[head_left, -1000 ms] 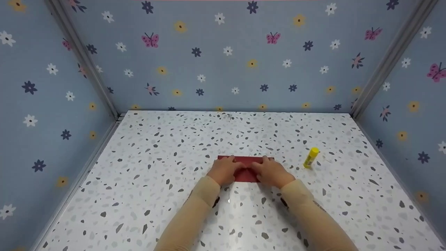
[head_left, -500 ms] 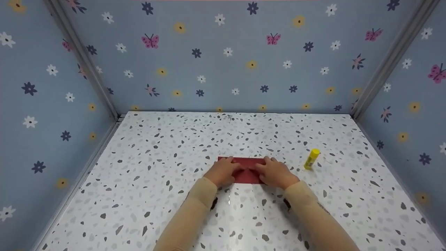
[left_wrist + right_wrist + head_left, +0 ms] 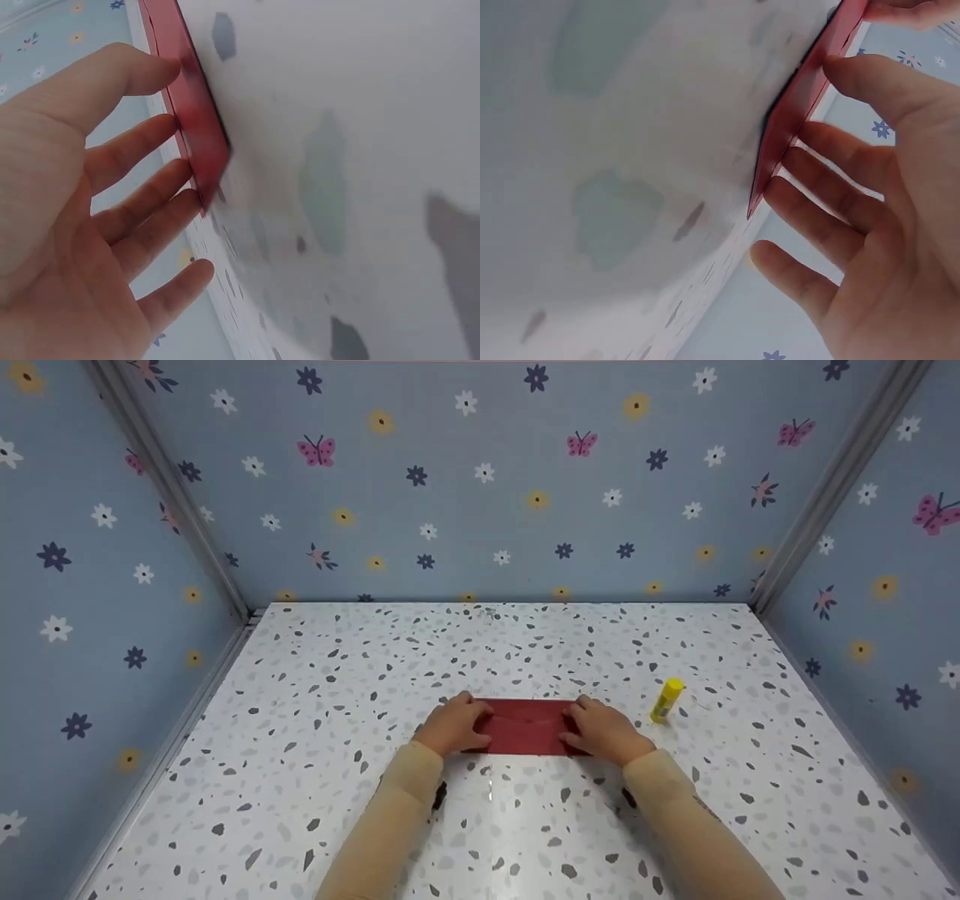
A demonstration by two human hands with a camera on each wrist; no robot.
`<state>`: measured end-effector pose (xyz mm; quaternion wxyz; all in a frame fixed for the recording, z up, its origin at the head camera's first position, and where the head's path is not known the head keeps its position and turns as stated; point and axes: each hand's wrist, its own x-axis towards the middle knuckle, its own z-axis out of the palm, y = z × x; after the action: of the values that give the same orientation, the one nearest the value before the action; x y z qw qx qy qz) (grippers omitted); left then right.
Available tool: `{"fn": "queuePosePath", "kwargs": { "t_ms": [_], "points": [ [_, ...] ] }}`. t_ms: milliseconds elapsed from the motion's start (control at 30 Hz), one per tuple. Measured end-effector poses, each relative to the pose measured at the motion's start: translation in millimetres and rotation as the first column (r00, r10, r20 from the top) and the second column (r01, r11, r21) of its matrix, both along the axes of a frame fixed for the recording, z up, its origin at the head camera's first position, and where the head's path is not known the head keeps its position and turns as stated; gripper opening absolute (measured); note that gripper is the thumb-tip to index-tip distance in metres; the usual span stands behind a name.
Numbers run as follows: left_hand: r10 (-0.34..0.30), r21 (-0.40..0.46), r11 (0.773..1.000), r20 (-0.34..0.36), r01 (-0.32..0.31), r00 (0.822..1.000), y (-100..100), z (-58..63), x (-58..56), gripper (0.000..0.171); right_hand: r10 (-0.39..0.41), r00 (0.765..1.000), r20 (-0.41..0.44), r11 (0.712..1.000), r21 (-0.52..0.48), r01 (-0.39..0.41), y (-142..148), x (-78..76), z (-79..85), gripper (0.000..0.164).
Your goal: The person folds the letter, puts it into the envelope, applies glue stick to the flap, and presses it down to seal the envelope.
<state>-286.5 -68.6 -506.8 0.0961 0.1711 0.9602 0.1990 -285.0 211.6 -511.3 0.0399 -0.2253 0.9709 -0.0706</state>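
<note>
A flat red envelope (image 3: 525, 735) lies lengthwise on the table, with a curved flap line running across its upper part. My left hand (image 3: 452, 725) is at its left end and my right hand (image 3: 602, 730) at its right end. In the left wrist view, the thumb and several fingertips touch the envelope (image 3: 199, 124), the fingers spread and fairly straight. The right wrist view shows the other hand (image 3: 877, 180) much the same, its thumb and fingertips resting on the envelope (image 3: 791, 112).
To the right of the right hand stands a yellow glue stick (image 3: 667, 701), slightly tilted in the head view. The white speckled table (image 3: 360, 660) is bordered by blue flowered panels (image 3: 480, 472) at the back and both sides.
Both hands have slid apart, from the middle of the envelope out to its two ends. The envelope's raised middle now looks flat, and more of its face shows.
</note>
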Motion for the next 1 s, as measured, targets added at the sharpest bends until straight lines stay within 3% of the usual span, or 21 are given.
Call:
{"fn": "queuePosePath", "kwargs": {
  "t_ms": [167,467,867,1000],
  "points": [
    [0.022,0.019,1.000,0.016,-0.022,1.000,-7,0.1,2.3,0.048,-0.102,0.992,0.079,0.994,-0.041,0.105,4,-1.2,0.7,0.048],
    [0.004,0.018,1.000,0.017,-0.004,1.000,-12,2.0,-0.2,0.048,-0.149,0.983,0.108,0.986,-0.059,0.156,7,-4.9,1.7,0.049],
    [-0.085,0.112,0.991,0.045,0.079,0.995,-23,2.2,11.1,0.045,-0.004,0.995,0.100,0.991,-0.131,0.017,15,0.6,-2.0,0.051],
    [-0.136,0.088,0.987,0.021,0.134,0.990,-23,3.8,16.8,0.041,0.018,0.992,0.123,0.989,-0.145,0.000,12,7.5,2.4,0.047]
  ]
}}
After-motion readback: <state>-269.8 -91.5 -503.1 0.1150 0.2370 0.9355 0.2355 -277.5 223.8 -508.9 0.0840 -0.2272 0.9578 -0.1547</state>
